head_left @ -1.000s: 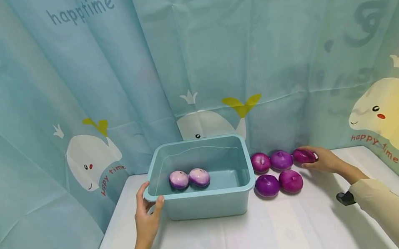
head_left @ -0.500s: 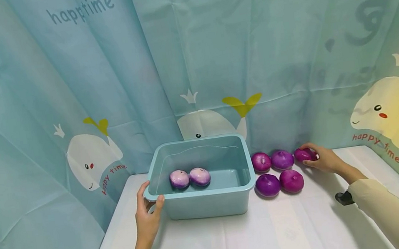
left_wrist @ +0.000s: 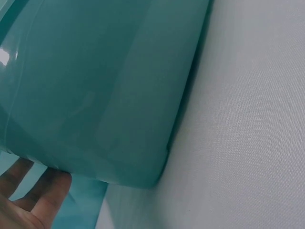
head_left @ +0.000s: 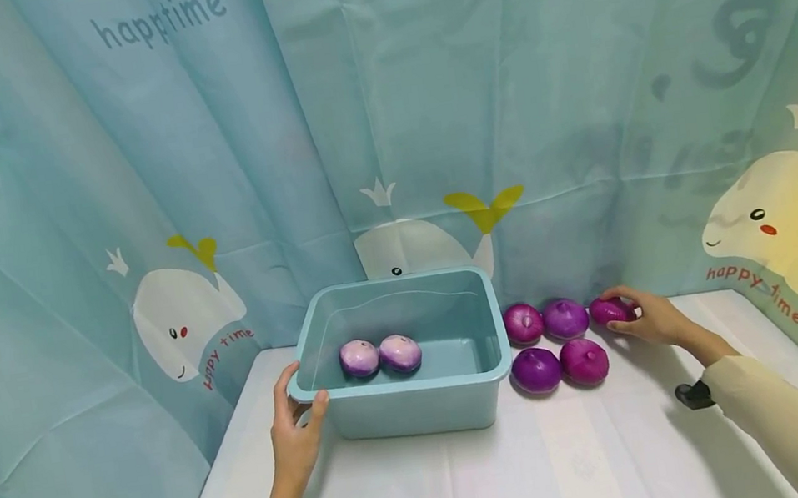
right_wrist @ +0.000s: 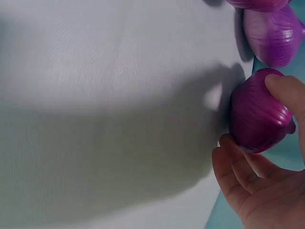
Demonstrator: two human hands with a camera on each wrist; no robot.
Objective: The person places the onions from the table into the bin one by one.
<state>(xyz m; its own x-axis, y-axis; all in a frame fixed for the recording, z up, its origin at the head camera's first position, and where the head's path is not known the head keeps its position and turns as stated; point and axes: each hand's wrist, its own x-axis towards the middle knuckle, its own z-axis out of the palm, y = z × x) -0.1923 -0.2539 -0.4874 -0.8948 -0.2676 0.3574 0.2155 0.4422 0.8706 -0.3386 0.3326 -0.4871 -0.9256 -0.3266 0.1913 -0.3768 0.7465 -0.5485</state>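
My left hand point(head_left: 295, 439) grips the near left corner of a blue-green plastic bin point(head_left: 413, 411), thumb on the front and fingers round the side. Inside the bin, two pale white-and-purple round vegetables point(head_left: 359, 358) lie side by side. At the back right, my right hand point(head_left: 653, 316) holds a dark purple onion point(head_left: 610, 311) between thumb and fingers, close to the table's back edge. The right wrist view shows the thumb on this onion point(right_wrist: 259, 112) and the fingers curled along its other side. In the left wrist view, fingertips point(left_wrist: 55, 191) touch the bin wall.
Several more purple onions stand right of the bin: two at the back, one of them a lighter purple onion point(head_left: 565, 319), and two in front, including a magenta onion point(head_left: 584, 362). A white cloth point(head_left: 548, 465) covers the table. A whale-print curtain point(head_left: 419, 112) hangs close behind.
The held onion has shifted slightly right and tilted a little in my right hand, away from the onion beside it. My left hand and the bin stay put.
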